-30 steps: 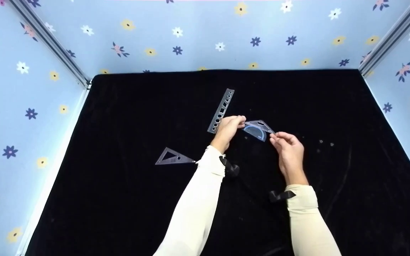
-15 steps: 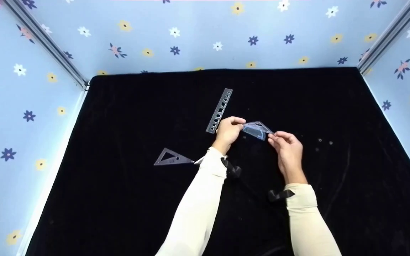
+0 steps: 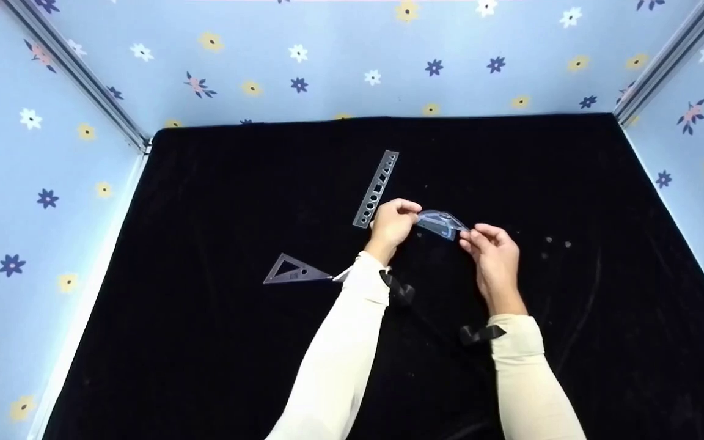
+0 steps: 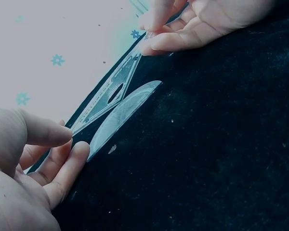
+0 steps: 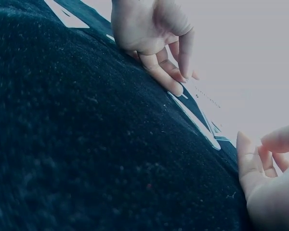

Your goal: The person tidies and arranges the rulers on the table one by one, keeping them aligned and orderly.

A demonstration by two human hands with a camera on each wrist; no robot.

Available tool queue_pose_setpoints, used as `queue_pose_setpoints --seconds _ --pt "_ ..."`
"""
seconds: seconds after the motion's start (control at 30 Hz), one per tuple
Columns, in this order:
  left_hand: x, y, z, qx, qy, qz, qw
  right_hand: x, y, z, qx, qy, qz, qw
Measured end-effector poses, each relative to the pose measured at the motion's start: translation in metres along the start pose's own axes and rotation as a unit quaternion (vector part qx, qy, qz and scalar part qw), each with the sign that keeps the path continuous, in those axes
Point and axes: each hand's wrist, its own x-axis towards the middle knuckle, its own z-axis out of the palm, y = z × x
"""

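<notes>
A clear set square (image 4: pixel 100 100) is held up on a slant between both hands. My left hand (image 3: pixel 390 227) pinches one of its corners between thumb and fingers. The opposite corner is pinched by the thumb and fingertips of my right hand (image 3: pixel 498 255). Just below and in front of it, a clear bluish protractor (image 3: pixel 432 227) lies on the black cloth, its near end by the left fingers. In the head view the set square (image 3: pixel 457 222) overlaps the protractor's right part. Beside the left hand lies a clear ruler (image 3: pixel 374 183) with a row of cut-out shapes.
A second clear set square (image 3: pixel 314 275) lies left of the left forearm, its pointed end near the sleeve. Black cloth (image 3: pixel 205 342) covers the table. Flower-patterned walls (image 3: pixel 352 49) stand at the back and sides. Small pale specks (image 3: pixel 558 242) lie right of the right hand.
The held set square has tilted and lowered slightly, so it shows narrower and more of the protractor's curve is visible. The left fingers shifted a little; the ruler and other set square stayed put.
</notes>
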Motion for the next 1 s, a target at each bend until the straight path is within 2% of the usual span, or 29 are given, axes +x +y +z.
queue_pose_setpoints --seconds 0.1,0.43,0.53,0.7,0.77,1.0 --pt "-0.001 0.0 -0.001 -0.007 -0.005 -0.002 1.0 0.0 0.0 0.0 0.0 0.0 0.002 1.0" --pt "-0.001 0.003 -0.006 -0.079 -0.024 -0.003 0.9966 -0.001 0.001 -0.001 -0.005 -0.013 0.012 1.0" --pt "-0.002 0.005 -0.007 -0.064 -0.018 0.008 0.9977 -0.001 0.001 -0.001 0.001 -0.012 0.013 1.0" --pt "-0.004 0.006 -0.009 0.007 0.003 0.031 0.9995 -0.001 0.0 -0.001 0.002 -0.013 0.014 1.0" --pt "-0.005 0.005 -0.009 0.018 0.007 0.039 0.999 -0.001 -0.001 -0.001 -0.001 -0.014 0.013 1.0" --pt "-0.01 0.004 -0.01 -0.047 -0.005 0.063 0.9969 -0.001 -0.003 -0.001 0.011 -0.016 0.019 1.0"
